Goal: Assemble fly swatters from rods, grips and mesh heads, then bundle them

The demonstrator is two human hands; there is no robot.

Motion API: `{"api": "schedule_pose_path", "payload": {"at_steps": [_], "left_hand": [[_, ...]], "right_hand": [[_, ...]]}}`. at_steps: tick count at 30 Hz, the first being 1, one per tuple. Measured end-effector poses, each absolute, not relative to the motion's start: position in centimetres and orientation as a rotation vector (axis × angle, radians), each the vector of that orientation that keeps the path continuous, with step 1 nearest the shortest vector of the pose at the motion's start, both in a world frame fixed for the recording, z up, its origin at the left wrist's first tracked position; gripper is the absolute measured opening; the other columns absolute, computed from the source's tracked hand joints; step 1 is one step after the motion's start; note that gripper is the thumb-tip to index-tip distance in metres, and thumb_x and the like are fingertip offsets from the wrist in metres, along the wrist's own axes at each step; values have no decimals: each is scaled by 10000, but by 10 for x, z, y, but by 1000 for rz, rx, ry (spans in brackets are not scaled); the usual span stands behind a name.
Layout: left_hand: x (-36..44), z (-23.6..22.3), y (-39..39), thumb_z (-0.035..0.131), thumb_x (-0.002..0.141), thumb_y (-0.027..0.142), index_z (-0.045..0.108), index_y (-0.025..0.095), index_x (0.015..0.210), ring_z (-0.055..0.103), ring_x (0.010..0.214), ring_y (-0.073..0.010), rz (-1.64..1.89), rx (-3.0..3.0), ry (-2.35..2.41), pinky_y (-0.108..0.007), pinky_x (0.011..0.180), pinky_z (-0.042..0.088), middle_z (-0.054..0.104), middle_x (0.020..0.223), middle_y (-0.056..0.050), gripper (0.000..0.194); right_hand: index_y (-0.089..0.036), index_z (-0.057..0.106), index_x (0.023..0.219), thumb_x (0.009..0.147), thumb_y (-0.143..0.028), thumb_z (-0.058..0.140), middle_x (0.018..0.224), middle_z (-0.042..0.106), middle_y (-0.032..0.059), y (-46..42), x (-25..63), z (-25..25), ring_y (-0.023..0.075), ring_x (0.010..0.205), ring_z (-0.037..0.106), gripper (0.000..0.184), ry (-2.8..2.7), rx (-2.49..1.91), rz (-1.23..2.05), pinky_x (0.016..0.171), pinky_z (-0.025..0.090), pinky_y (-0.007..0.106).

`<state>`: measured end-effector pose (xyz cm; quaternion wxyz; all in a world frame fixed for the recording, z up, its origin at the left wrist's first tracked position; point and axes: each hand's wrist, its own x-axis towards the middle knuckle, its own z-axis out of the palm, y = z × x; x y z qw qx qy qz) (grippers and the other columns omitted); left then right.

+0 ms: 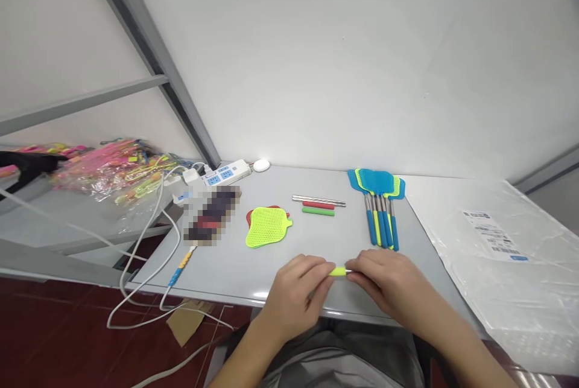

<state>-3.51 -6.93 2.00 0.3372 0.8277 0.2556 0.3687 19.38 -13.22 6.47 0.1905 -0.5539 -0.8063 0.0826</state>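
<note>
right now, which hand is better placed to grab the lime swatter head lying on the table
Probably the left hand: it is closer to the lime swatter head than the right hand. Both are occupied, though: left on the lime grip, right on its metal rod.

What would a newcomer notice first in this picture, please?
Probably the bright yellow-green perforated plastic paddle, lying over a red one left of centre. Next come the long-handled blue and yellow-green swatters, fanned on the right. Front and centre, the left hand holds a short yellow-green tube, while the right hand grips silvery metal at its end.
</note>
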Motion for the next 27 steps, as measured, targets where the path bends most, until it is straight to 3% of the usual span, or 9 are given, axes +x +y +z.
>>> {"api": "schedule_pose_path", "payload": {"at_steps": [7, 10, 12, 13, 15, 17, 19, 21, 27], "left_hand": [[-40, 41, -51, 381, 980, 460, 621, 156, 1020, 676, 1026, -296, 1130, 874, 640, -477, 964, 463, 729, 1043, -149, 390], [-42, 47, -47, 486, 948, 443, 603, 148, 976, 693, 974, -298, 929, 748, 594, -453, 894, 499, 727, 1032, -158, 319], [-44, 48, -50, 581, 916, 377, 591, 151, 924, 717, 751, -226, 841, 732, 603, -385, 795, 526, 740, 882, -107, 227], [-45, 47, -52, 609, 905, 349, 585, 155, 898, 669, 572, -155, 842, 714, 617, -334, 723, 525, 712, 723, -45, 196], [-50, 45, -53, 618, 908, 328, 574, 169, 871, 393, 312, -30, 906, 635, 649, -228, 559, 455, 498, 443, 92, 169], [-56, 44, -50, 586, 930, 346, 570, 186, 879, 152, 287, -1, 980, 536, 672, -178, 460, 338, 290, 378, 147, 168], [-64, 43, -44, 559, 944, 361, 567, 197, 895, 95, 315, -6, 1030, 488, 683, -174, 437, 276, 256, 407, 145, 171], [-71, 44, -36, 537, 954, 377, 566, 200, 903, 114, 337, -10, 1096, 526, 700, -186, 465, 299, 282, 451, 134, 186], [-80, 42, -13, 379, 957, 592, 623, 162, 896, 489, 656, -126, 1092, 979, 767, -253, 671, 408, 501, 655, 0, 498]], "right_hand": [[-231, 590, 1057, 1005, -271, 424, 890, 608, 30, -132, 169, 61, 189, 813, 570, 178, -2242, -1561, 349, 712, 419, 316], [-233, 589, 1027, 997, -219, 418, 904, 586, 34, -131, 157, 55, 195, 829, 566, 174, -2300, -1578, 385, 719, 429, 315], [-227, 586, 982, 983, -193, 436, 884, 582, 33, -127, 151, 45, 204, 799, 570, 153, -2343, -1581, 297, 698, 428, 323], [-222, 582, 959, 975, -204, 459, 868, 583, 33, -124, 149, 39, 210, 776, 570, 126, -2350, -1582, 219, 682, 424, 329], [-218, 568, 904, 954, -278, 516, 821, 584, 30, -119, 149, 27, 224, 719, 566, 95, -2340, -1579, 39, 647, 412, 342], [-224, 541, 833, 943, -336, 534, 756, 582, 17, -113, 151, 20, 225, 653, 555, 157, -2335, -1565, -87, 619, 396, 346], [-232, 519, 808, 956, -310, 509, 716, 582, -2, -108, 150, 18, 210, 606, 551, 167, -2366, -1548, -79, 600, 384, 332], [-237, 516, 840, 964, -233, 477, 720, 594, -14, -102, 146, 21, 193, 597, 564, 130, -2416, -1534, 2, 593, 378, 311], [-251, 481, 839, 918, -115, 445, 694, 605, -24, -79, 130, 33, 195, 548, 583, 161, -2566, -1423, -28, 542, 329, 301]]}}
